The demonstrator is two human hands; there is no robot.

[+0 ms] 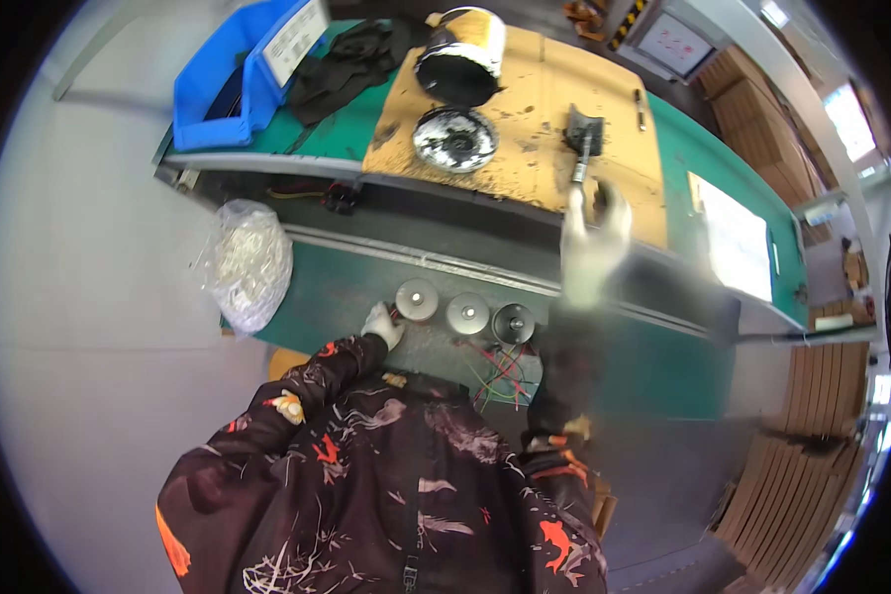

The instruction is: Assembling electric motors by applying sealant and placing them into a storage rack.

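Observation:
My left hand (381,324), in a white glove, rests at the near edge of the bench beside a round grey metal part (416,298). Two more round parts (467,314) (513,323) sit in a row to its right, with thin red and green wires (500,371) trailing below them. My right hand (594,243), gloved and blurred, is raised over the bench and reaches toward the handle of a black hand tool (582,139) lying on the brown board (535,109). Whether its fingers touch the handle is unclear.
On the board lie a round silver motor-like disc (454,140) and a black-and-white drum (460,57). A blue bin (233,74) and black cloth (351,59) stand at the back left. A clear bag of small white parts (247,262) hangs at the left. Cardboard stacks (812,465) fill the right.

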